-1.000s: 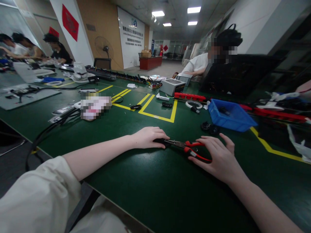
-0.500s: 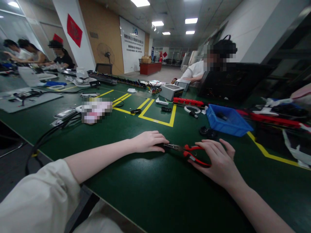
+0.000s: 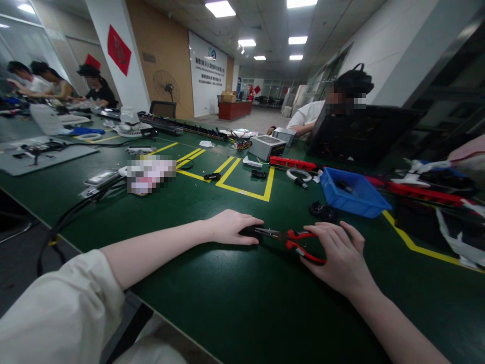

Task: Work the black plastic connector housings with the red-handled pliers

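Red-handled needle-nose pliers (image 3: 290, 238) are in my right hand (image 3: 341, 255), the fingers and thumb round the spread handles. The plier tips point left and meet a small black part (image 3: 249, 231). My left hand (image 3: 233, 226) grips that part between thumb and fingers, close above the green table; its kind I cannot make out, since the fingers cover much of it. Whether the jaws touch or pinch the part cannot be told.
A blue bin (image 3: 354, 193) stands at the right, with a coiled black cable (image 3: 323, 211) beside it. Small black pieces (image 3: 259, 174) lie by the yellow tape (image 3: 246, 193). Further back are a grey power supply (image 3: 267, 146) and a seated person (image 3: 308, 114).
My left hand's fingers have spread slightly, so more of the black part shows. The pliers have shifted a little, and their handles remain apart. The view has tilted slightly.
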`<state>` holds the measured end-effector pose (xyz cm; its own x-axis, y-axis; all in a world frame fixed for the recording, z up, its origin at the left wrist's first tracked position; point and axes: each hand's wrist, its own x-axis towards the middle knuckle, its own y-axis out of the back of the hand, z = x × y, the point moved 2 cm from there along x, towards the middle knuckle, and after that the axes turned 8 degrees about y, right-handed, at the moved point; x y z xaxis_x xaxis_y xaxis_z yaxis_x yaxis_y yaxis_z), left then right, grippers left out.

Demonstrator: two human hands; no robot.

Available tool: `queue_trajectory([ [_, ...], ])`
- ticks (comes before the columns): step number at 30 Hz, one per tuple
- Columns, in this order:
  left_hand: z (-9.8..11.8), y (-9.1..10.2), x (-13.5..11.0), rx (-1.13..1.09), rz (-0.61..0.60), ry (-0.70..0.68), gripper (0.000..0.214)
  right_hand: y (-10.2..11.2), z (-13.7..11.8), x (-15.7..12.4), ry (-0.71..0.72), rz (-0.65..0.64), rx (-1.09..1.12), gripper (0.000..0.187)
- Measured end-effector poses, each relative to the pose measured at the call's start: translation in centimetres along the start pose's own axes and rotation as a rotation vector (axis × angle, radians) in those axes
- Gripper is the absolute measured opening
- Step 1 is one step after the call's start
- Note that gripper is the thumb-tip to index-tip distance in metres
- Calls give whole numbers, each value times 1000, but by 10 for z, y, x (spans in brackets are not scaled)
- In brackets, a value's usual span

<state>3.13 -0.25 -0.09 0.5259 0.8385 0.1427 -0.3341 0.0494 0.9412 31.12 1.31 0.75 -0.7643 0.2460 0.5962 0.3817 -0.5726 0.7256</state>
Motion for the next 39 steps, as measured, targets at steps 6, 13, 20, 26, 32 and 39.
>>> queue_trajectory([
  [6, -1, 0, 2, -23, 4, -9, 52, 0, 2, -1, 0, -12, 6, 42],
  [13, 0, 2, 1, -33, 21, 44, 42, -3, 5, -2, 4, -31, 13, 43],
  [20, 0, 5, 2, -9, -2, 49, 42, -2, 6, -3, -12, -54, 53, 43],
  [26, 0, 5, 2, -1, -13, 30, 43, -3, 5, -2, -23, -56, 58, 42],
  [32, -1, 5, 2, 23, -14, 11, 43, -3, 5, -2, -36, -55, 52, 43],
  [39, 0, 5, 2, 26, -19, 7, 43, -3, 5, -1, -13, -63, 37, 41],
])
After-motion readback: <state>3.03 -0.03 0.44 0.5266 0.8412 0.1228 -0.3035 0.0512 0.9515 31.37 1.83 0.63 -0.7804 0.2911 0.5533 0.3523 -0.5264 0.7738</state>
